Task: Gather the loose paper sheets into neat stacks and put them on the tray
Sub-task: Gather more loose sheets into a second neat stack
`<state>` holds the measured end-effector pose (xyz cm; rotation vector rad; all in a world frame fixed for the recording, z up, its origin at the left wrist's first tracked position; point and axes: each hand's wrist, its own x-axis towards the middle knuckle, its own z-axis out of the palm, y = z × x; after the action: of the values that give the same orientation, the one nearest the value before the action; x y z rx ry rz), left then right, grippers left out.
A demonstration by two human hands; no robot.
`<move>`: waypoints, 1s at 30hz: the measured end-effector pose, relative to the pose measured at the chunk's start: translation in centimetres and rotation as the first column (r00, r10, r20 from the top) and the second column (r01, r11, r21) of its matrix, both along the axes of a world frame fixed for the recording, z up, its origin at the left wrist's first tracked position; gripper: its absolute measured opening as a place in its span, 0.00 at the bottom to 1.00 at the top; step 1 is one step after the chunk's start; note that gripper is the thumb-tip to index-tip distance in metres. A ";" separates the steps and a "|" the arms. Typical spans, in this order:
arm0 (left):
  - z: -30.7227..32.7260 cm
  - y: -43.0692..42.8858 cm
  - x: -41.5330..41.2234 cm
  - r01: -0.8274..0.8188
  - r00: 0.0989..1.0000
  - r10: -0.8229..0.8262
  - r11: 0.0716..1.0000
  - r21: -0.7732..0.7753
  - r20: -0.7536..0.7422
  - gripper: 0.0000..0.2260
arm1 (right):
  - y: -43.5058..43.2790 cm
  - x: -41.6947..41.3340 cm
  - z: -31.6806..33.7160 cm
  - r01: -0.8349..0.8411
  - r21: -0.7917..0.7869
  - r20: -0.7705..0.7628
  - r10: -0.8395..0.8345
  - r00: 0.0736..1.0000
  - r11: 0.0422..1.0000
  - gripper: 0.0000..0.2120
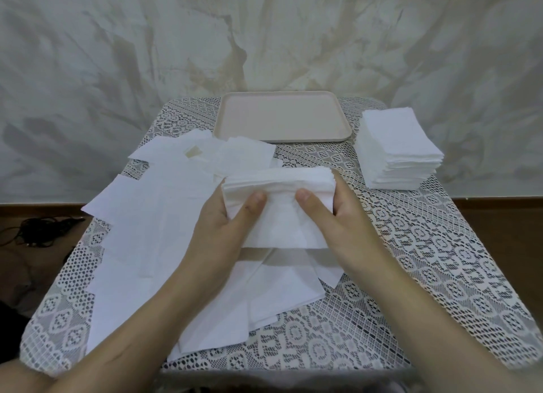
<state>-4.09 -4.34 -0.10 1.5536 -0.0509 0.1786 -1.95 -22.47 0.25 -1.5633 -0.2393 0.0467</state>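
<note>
Head view: we are gripping a bundle of paper sheets (279, 187) with the left hand (226, 225) and right hand (338, 219), thumbs pinching its near face. Tray (338, 134) is lying straight ahead, bare, long axis crosswise; right hand looking slightly nearer.

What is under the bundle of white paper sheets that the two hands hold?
Below the bundle of white paper sheets lie loose white paper sheets, spread over the white lace tablecloth. The bundle itself hides the part directly beneath.
</note>
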 end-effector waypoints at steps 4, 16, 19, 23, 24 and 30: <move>-0.1 0.6 0.3 -0.073 0.997 0.073 0.996 0.040 0.000 0.13 | -0.9 0.3 0.6 -0.122 -0.078 -0.046 0.118 0.992 0.989 0.10; 0.6 1.3 0.3 0.066 0.994 -0.051 0.985 0.161 -0.093 0.12 | -1.4 -0.2 1.4 -0.297 -0.304 -0.149 0.262 0.953 0.905 0.05; 0.8 1.5 0.5 0.039 0.984 -0.054 0.995 -0.088 -0.172 0.15 | -0.6 -0.2 1.0 -0.157 -0.109 -0.179 0.136 0.974 0.982 0.06; 0.6 1.1 0.1 0.105 0.956 -0.123 0.991 -0.080 -0.267 0.19 | 0.5 -0.5 0.5 -0.119 -0.021 -0.284 0.108 0.953 0.993 0.07; 0.4 1.2 0.1 0.100 0.955 -0.113 0.993 -0.059 -0.274 0.20 | 0.6 -0.5 0.5 -0.121 -0.042 -0.285 0.105 0.953 0.992 0.07; 0.7 1.3 -0.2 0.125 0.956 -0.147 0.987 -0.097 -0.256 0.23 | 0.8 -0.6 1.0 -0.082 -0.170 -0.176 0.052 0.983 0.982 0.07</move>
<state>-4.25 -3.02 0.57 1.4760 0.0578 -0.1339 -2.52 -21.68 1.22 -1.7169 -0.1555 0.2606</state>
